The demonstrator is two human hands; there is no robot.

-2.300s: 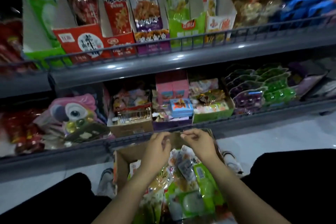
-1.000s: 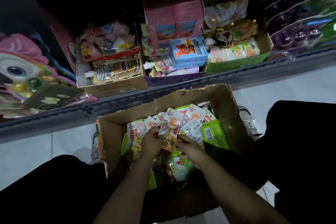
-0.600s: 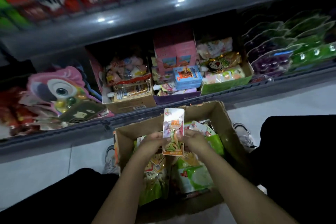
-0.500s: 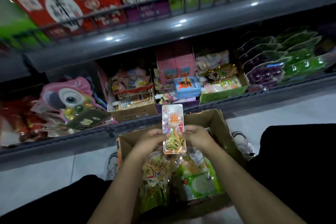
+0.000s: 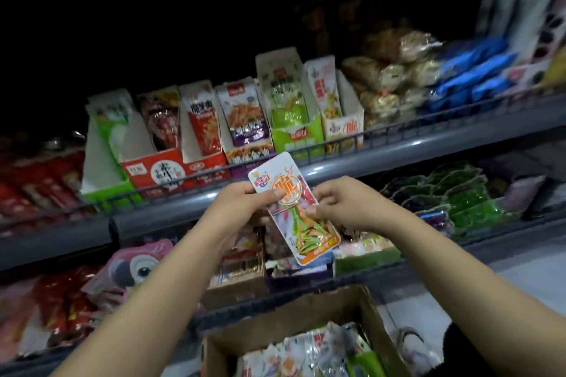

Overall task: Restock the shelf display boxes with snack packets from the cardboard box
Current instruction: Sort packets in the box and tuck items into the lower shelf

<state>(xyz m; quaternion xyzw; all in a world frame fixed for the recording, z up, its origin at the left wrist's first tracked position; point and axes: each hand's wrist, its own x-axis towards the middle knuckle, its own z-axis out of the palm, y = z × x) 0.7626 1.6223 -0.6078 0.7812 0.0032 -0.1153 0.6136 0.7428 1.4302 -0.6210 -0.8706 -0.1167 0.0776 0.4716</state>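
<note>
1. Snack packet (image 5: 293, 207) held up in front of the shelf edge (image 5: 398, 147), tilted, white top end up-left, orange end down-right.
2. Left hand (image 5: 242, 208) pinching its left side, thumb on the front; right hand (image 5: 343, 205) pinching the right edge, fingers curled round it.
3. Row of display boxes (image 5: 343, 119) on the upper shelf just behind, packets standing upright inside.
4. Cardboard box (image 5: 294, 324) down below, open, more packets lying in it.

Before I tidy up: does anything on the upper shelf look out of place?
The white and orange display box at the right end of the row holds only a packet or two, with its wall bare. The green and white box at the left end leans askew. Both hands hold the snack packet.
</note>
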